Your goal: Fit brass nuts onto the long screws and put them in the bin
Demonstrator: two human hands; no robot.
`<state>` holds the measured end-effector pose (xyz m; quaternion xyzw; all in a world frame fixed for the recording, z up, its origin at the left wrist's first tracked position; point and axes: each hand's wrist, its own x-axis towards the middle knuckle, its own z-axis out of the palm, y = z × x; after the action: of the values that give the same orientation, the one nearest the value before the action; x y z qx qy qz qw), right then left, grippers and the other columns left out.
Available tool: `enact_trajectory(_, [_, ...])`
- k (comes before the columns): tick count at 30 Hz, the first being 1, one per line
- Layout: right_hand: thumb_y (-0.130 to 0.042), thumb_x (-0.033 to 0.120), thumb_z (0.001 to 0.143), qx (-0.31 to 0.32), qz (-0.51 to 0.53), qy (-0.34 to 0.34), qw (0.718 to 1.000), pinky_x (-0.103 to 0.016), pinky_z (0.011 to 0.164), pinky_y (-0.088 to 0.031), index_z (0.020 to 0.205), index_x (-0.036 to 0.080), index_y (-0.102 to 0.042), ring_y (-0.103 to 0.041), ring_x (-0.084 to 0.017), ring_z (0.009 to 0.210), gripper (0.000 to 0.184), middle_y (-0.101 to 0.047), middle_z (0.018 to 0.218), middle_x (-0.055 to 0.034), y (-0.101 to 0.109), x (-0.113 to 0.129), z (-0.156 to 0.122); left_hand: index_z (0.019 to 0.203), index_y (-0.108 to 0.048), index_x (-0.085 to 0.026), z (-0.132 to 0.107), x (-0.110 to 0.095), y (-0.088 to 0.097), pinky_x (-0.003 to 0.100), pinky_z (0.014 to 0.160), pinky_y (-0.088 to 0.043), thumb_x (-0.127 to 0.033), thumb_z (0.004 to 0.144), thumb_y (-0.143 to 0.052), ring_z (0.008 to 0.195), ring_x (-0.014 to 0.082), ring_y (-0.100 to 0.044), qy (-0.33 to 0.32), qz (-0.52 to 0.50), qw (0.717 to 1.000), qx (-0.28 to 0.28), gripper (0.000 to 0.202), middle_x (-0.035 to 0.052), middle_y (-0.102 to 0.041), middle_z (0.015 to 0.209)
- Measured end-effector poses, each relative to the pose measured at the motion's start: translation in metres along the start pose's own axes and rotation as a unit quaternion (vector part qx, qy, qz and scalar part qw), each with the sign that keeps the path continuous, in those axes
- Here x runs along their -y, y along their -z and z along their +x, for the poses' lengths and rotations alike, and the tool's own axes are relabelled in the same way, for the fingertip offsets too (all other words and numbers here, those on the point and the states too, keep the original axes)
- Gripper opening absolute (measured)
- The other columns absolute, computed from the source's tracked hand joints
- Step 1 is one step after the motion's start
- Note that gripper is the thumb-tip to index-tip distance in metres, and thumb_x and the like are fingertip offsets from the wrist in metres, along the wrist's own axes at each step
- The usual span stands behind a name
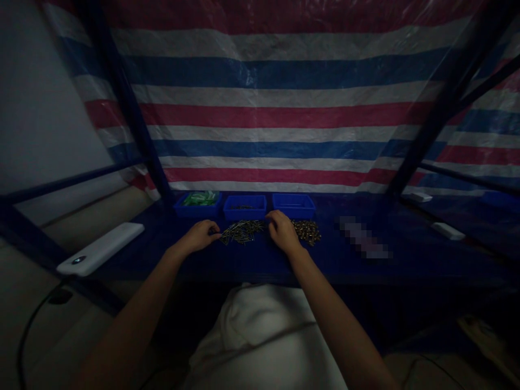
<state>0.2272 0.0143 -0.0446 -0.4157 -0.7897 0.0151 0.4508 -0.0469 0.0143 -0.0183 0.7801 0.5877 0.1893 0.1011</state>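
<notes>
A loose pile of long thin metal screws or pins lies on the dark blue table. At its left edge is my left hand, thumb and fingers curled toward each other at the ends of the pieces; whatever they pinch is too small and dark to name. My right hand is between this pile and a heap of small brass-coloured metal pieces, partly covering the heap's left side. Its fingers are bent and drawn together, and anything between them is hidden.
Behind the piles stand three blue trays: one with green-and-white packets, a middle tray with small dark pieces, and a right tray. A white oblong device lies left. Blue frame posts rise before a striped sheet.
</notes>
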Motion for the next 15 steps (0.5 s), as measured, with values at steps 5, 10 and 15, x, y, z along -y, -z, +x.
enact_trajectory(5, [-0.039,0.006,0.074,-0.004,0.005,0.003,1.000,-0.036,0.084,-0.043,0.093,0.016,-0.056,-0.053,-0.020,0.094,0.027,-0.059,0.095,-0.0096,-0.002,-0.002,0.000,0.075,-0.061,-0.017,-0.001,0.002,-0.005,0.028,0.072,-0.043,-0.030,0.074,-0.050,0.079,0.0188,-0.057,-0.010,0.072,0.997,0.026,0.017,0.0067,-0.063,0.083])
enact_trajectory(10, [-0.039,0.007,0.075,-0.005,0.005,0.006,1.000,-0.036,0.085,-0.043,0.094,0.017,-0.055,-0.054,-0.020,0.093,0.027,-0.059,0.095,-0.0088,-0.002,-0.002,0.000,0.076,-0.058,-0.018,-0.008,0.013,-0.012,0.030,0.078,-0.041,-0.026,0.076,-0.048,0.085,0.0197,-0.055,-0.022,0.104,0.994,0.009,0.013,0.0069,-0.061,0.086])
enact_trajectory(15, [-0.039,0.006,0.075,-0.005,0.010,0.004,1.000,-0.035,0.085,-0.043,0.094,0.017,-0.056,-0.054,-0.019,0.094,0.027,-0.059,0.095,-0.0084,-0.001,-0.001,0.000,0.078,-0.055,-0.016,-0.011,0.007,-0.017,0.031,0.078,-0.040,-0.023,0.078,-0.044,0.085,0.0199,-0.052,-0.030,0.135,0.990,0.004,0.013,0.0086,-0.057,0.088])
